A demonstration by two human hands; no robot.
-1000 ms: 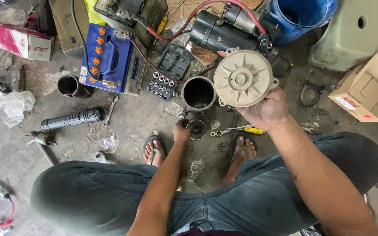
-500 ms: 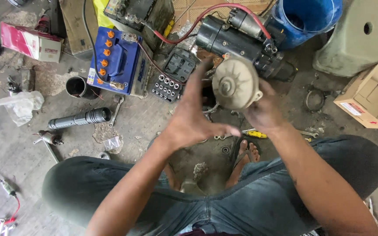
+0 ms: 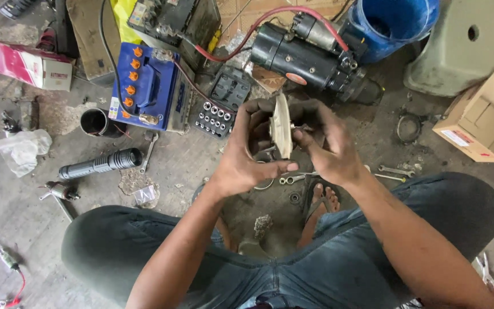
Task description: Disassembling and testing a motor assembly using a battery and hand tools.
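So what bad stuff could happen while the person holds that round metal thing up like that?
The round cover is pinched edge-on between the left hand and right hand, so it might slip and land on the sandalled foot right below. Small wrenches lie loose on the floor by the knee, easy to kick away. The red cable runs close to the hands and could snag.

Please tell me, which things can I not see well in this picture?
- Round cover, head view: held edge-on between left hand and right hand; its faces are hidden.
- Ground under the hands: covered by them.
- Cardboard box: cut off by the right edge.
- Socket set: sockets too small to tell apart.
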